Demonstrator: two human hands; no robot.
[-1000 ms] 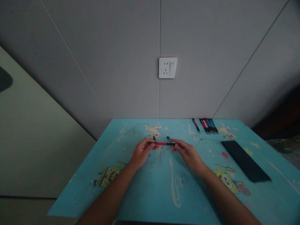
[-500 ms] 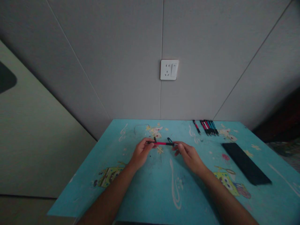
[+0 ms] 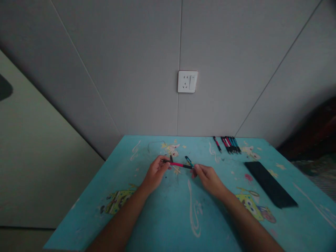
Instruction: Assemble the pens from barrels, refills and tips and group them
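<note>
Between my two hands, just above the table, lies a pink and black pen [image 3: 180, 164], tilted slightly down to the right. The thumb and fingers of my left hand [image 3: 154, 171] pinch its left end. At its right end, the thumb and fingertips of my right hand [image 3: 207, 176] are closed on the tip. Behind the pen, a blue pen part [image 3: 188, 160] lies on the table close to my right fingertips. A small black piece [image 3: 171, 158] shows by my left fingers, and a thin pale stick [image 3: 176, 169] is seen below the pen.
Several pink, blue and black pens [image 3: 231, 145] lie in a row at the back right, with one pink and black pen [image 3: 217, 144] apart on their left. A flat black case [image 3: 270, 183] rests on the right of the blue patterned table [image 3: 162, 217]. A wall socket [image 3: 187, 81] is behind.
The pen's right end has dipped, so it now slants where it was nearly level. My right hand has lowered a little. The view has shifted slightly.
</note>
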